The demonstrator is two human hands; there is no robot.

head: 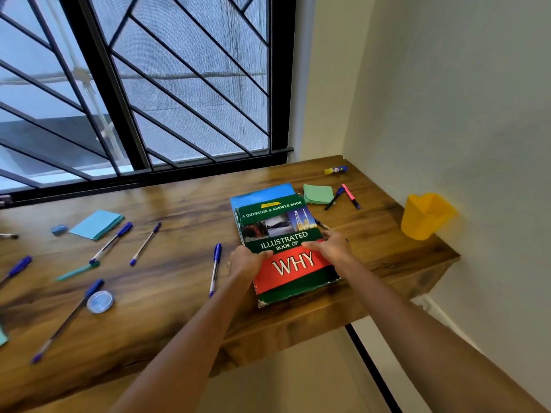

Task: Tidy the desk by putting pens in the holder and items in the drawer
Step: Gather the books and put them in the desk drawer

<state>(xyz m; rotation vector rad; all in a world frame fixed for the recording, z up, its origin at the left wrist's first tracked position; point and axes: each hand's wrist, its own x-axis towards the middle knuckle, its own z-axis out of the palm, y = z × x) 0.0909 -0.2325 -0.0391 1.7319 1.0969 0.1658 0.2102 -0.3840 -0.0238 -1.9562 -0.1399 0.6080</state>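
A green and red book (286,234) titled "Illustrated Book of Why" lies on the wooden desk (179,204), on top of a blue book (262,193). My left hand (246,262) grips its left edge, thumb on the cover. My right hand (332,247) grips its right edge the same way. A yellow pen holder (425,216) stands at the desk's right end. Several blue pens lie loose, one (215,268) just left of the book, others (146,242) (111,242) further left.
A green sticky pad (317,193), a dark pen (335,198), a pink pen (350,195) and a glue stick (336,170) lie behind the book. At left are a blue pad (97,225), an eraser (58,229), a teal pen (78,271) and a round lid (100,301). The wall is at right.
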